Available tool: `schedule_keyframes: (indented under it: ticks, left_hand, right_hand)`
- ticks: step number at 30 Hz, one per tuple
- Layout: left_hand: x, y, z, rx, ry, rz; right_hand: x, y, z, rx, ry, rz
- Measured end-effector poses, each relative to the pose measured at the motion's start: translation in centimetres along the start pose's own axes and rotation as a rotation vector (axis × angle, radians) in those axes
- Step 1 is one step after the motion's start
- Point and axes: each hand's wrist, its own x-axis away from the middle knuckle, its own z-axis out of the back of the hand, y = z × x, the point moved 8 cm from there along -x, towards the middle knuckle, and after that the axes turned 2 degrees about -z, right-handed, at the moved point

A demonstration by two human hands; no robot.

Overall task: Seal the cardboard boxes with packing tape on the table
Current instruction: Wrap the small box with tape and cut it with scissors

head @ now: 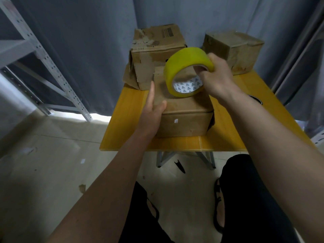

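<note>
— Tape first: where is it?

— Yellow tape roll (188, 71) is in my right hand (216, 79), held tilted above the nearest box (184, 111). The grip is closed around it, fingers hooked through the white core and thumb over the outer band. Its lower edge looks to touch the box top, though I cannot tell for sure from this angle.

— And your other hand?

— My left hand (152, 109) lies flat along the left edge of that same box, fingers straight, thumb resting on the top. Nothing is held in that grip; it only presses the cardboard.

— Where does the box sit?

— On the yellow surface (228, 130), near its front edge. Behind it stands a worn box (154, 50) with torn flaps and old tape marks, touching or nearly touching the near one. A third box (233, 48) sits at the far right corner, apart from both.

— Anything else?

— A grey curtain (87, 50) hangs behind, a white metal rack (45, 57) stands at the left, and a small black object (179, 165) lies on the floor under the surface.
</note>
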Motion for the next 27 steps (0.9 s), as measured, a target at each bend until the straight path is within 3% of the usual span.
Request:
schedule_keyframes:
  ticks: [4, 8, 14, 19, 24, 27]
  left_hand:
    - [0.1, 0.0, 0.0, -0.029, -0.002, 0.030]
    - [-0.1, 0.5, 0.2, -0.144, -0.009, 0.016]
    - [-0.8, 1.7, 0.0, -0.692, -0.161, -0.114]
    - [-1.2, 2.6, -0.9, -1.088, -0.240, -0.143]
    - [-0.7, 2.3, -1.7, -1.132, -0.292, -0.063]
    - [-0.8, 2.3, -1.7, -1.168, -0.296, -0.068]
  right_hand:
    - [0.3, 3.1, 1.9, -0.247, 0.054, -0.224]
    - [0.8, 4.0, 2.5, -0.272, 0.086, -0.277]
    - [2.0, 5.9, 0.3, -0.365, 0.055, -0.347]
    - [1.7, 4.8, 0.9, -0.283, 0.077, -0.272]
    - [1.4, 4.7, 1.5, -0.237, 0.072, -0.211]
    - [1.3, 6.3, 2.4, -0.346, 0.113, -0.289]
